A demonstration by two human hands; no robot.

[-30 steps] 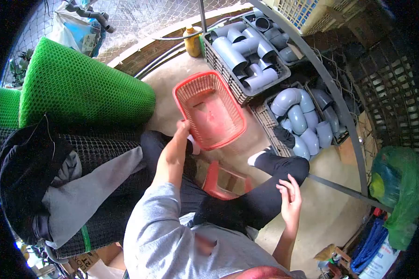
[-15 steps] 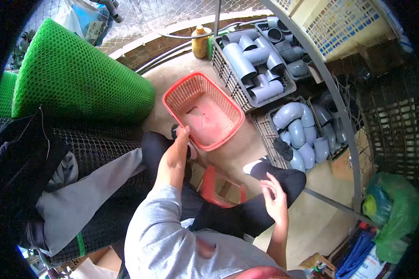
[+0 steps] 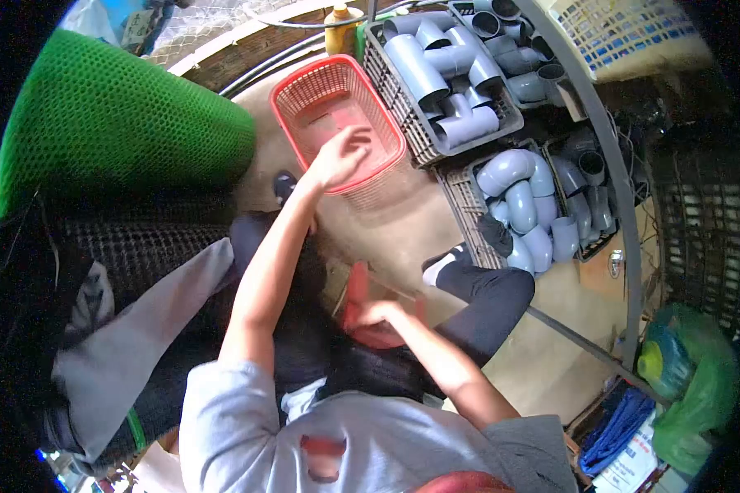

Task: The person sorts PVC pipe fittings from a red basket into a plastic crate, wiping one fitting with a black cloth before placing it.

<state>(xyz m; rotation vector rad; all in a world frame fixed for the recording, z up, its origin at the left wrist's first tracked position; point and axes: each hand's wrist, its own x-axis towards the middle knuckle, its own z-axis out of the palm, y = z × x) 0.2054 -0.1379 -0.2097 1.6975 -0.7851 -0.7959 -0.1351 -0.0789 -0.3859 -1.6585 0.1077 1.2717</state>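
One red plastic basket (image 3: 306,97), rectangular, open-weave walls, on the floor far centre, beside crate (image 3: 392,97) of grey pipe fittings. Left hand (image 3: 341,156) spread over its near rim. Right hand (image 3: 378,314) at red stool (image 3: 356,283), blurred; grip cannot tell.

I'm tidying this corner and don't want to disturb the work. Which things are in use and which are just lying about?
In use: red basket, under the open left hand; red stool, touched by the right hand.
Lying about: grey pipe fittings in crates, green mesh roll, yellow bottle, green bag.
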